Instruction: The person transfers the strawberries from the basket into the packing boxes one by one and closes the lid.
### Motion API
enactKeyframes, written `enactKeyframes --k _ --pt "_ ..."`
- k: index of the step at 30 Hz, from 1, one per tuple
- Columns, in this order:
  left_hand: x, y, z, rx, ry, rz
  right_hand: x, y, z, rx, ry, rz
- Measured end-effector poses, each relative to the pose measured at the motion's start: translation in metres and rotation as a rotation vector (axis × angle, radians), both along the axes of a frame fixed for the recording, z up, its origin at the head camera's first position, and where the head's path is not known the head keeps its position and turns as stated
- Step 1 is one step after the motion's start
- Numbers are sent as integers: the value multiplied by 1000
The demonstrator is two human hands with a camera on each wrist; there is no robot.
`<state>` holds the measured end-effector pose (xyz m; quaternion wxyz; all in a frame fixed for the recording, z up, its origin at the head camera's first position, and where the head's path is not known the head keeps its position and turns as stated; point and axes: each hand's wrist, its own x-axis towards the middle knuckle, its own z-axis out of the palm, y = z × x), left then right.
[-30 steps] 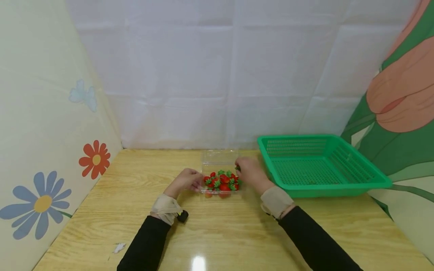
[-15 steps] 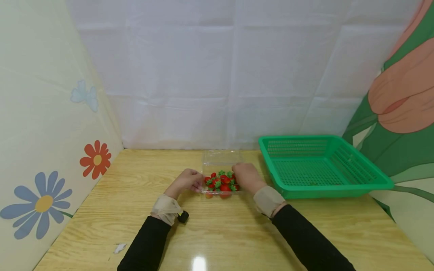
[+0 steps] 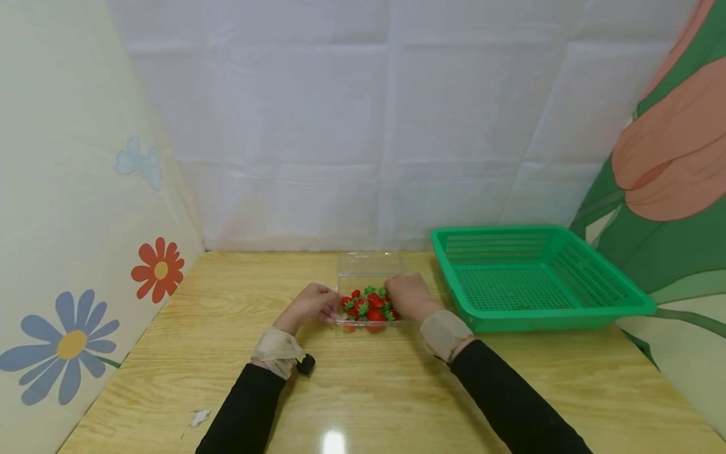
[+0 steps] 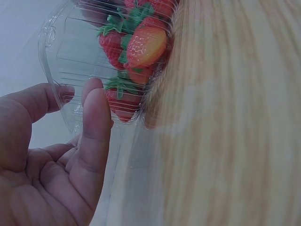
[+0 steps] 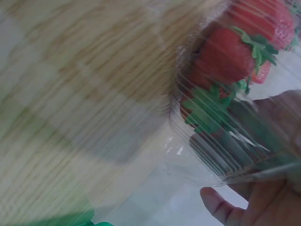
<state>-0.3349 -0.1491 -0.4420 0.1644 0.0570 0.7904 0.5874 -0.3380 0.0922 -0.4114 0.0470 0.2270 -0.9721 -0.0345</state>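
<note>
Red strawberries (image 3: pixel 375 301) with green leaves fill a clear plastic clamshell box (image 3: pixel 371 323), its lid (image 3: pixel 371 261) folded back behind it. My left hand (image 3: pixel 311 301) pinches the box's left rim. In the left wrist view the left thumb (image 4: pixel 96 110) lies at the wall outside a strawberry (image 4: pixel 123 100). My right hand (image 3: pixel 409 295) reaches into the box's right end. Through the clear wall, its fingers (image 5: pixel 225 153) show close beside the leaves of a strawberry (image 5: pixel 207 110); I cannot tell whether they grip it. One right finger (image 5: pixel 216 202) is outside the wall.
A green mesh basket (image 3: pixel 567 311) stands to the right of the box, with small green and red bits showing near its front rim. A white scrap (image 3: pixel 200 418) lies at the front left of the wooden table (image 3: pixel 238 284). A white cloth (image 3: pixel 295 126) hangs behind.
My right hand has moved left and down into the box from its right edge, where a green-leaved thing showed at the fingertips. My left hand has stayed at the left rim.
</note>
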Motion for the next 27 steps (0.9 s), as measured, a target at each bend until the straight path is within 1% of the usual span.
enactKeyframes --k 3,6,9,12,15,19,22,24,25,27 --pt "0 -1 0 4 -7 1 1 -2 2 2 -36 -13" --pt "0 -1 0 7 -12 1 2 -1 4 -5 -40 -9" --pt "0 -1 0 6 -13 -1 3 0 6 -31 -43 3" --pt "1 0 1 6 -13 -1 4 1 8 -65 -67 13" --pt "2 0 1 10 -17 7 4 2 10 -83 -98 29" --pt "2 0 1 10 -23 15 4 4 16 -112 -167 30" --pt "2 0 1 8 -23 16 6 8 23 -161 -224 21" --pt "2 0 1 9 -20 13 9 13 30 -203 -239 26" --pt "2 0 1 10 -18 10 12 16 35 -221 -242 25" --pt "2 0 2 11 -11 2 17 25 45 -257 -217 35"
